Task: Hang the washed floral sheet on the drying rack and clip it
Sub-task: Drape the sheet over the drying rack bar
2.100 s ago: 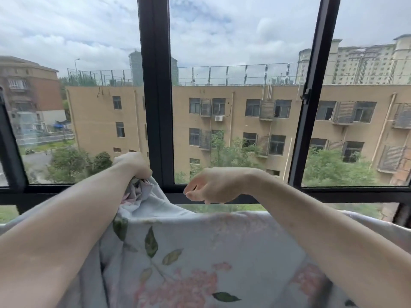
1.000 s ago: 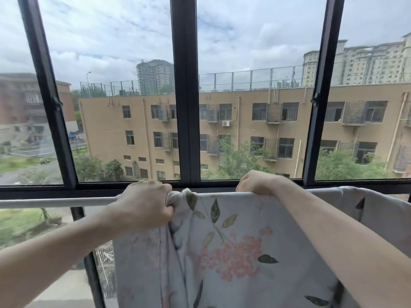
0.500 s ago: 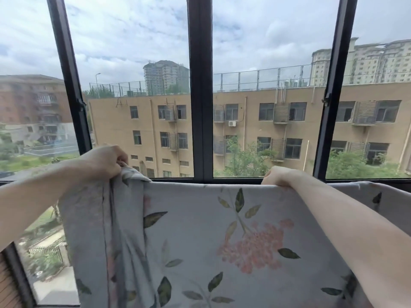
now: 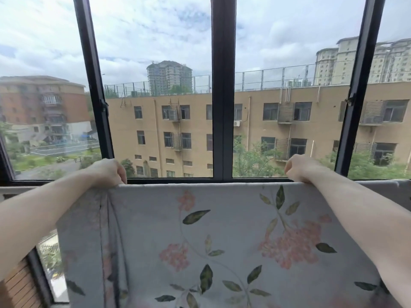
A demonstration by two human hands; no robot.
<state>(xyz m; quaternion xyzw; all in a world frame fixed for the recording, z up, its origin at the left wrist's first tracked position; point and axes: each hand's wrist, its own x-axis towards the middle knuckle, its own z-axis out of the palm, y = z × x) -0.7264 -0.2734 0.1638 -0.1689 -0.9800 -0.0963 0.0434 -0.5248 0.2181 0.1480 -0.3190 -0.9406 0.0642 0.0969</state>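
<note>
The person stood at the window, spreading one floral sheet [image 4: 222, 236] along the drying rack rail [image 4: 15, 189]. Left hand [image 4: 109, 172] and right hand [image 4: 299, 167], two in all, each curled over and gripped its top edge, well apart. Clipping seemed next; it would need a freed hand, and no clips showed.

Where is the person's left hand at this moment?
In the head view, the left hand sits left of centre, gripping the top edge of the floral sheet below the window frame.
</note>
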